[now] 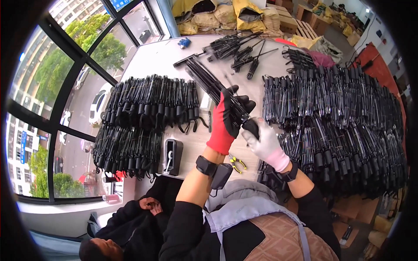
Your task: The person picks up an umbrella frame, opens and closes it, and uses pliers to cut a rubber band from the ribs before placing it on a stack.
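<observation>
My left hand, in a red and black glove, is wrapped around the lower part of a black folded umbrella frame that slants up and away to the left over the table. My right hand, in a white glove, is closed on the frame's black handle end just below the left hand. Both wrists carry black bands.
Large stacks of black umbrella frames lie on the left and on the right. Loose frames lie farther back. A black tape dispenser and yellow-handled pliers rest near me. A seated person is at lower left, by a big window.
</observation>
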Motion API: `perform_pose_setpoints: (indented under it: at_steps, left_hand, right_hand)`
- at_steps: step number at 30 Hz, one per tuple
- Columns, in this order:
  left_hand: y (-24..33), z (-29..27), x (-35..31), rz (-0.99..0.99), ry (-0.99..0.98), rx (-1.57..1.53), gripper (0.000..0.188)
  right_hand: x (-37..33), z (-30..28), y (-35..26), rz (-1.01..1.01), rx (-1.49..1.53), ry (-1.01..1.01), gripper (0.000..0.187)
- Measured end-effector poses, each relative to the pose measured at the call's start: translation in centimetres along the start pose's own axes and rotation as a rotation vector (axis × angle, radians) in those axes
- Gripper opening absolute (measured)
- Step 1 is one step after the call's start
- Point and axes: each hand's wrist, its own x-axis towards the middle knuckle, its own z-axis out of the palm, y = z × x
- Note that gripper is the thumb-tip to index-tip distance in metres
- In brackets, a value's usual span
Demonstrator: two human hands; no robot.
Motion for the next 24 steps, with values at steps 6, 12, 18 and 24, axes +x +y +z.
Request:
perform_pose_setpoints:
  at_steps: [6,12,18,24]
  left_hand:
    - [0.8,0.9,1.1,-0.025,-0.043,0.015,0.048]
    - [1.3,0.1,0.7,0.011,-0.075,-0.022,0.040]
    - [2.9,5.6,2.1,0.112,-0.165,0.073,0.032]
    - [0.2,6.9,2.4,0.257,-0.058,0.235,0.033]
  right_hand:
    - [0.9,-1.1,-1.1,0.194,0.509,-0.236,0.033]
    - [0.0,1.6,-0.5,0.171,0.736,-0.205,0.029]
    - [2.5,0.5,-3.1,-0.080,0.425,0.136,0.024]
    - [6.0,1.2,0.7,0.039,0.666,0.379,0.029]
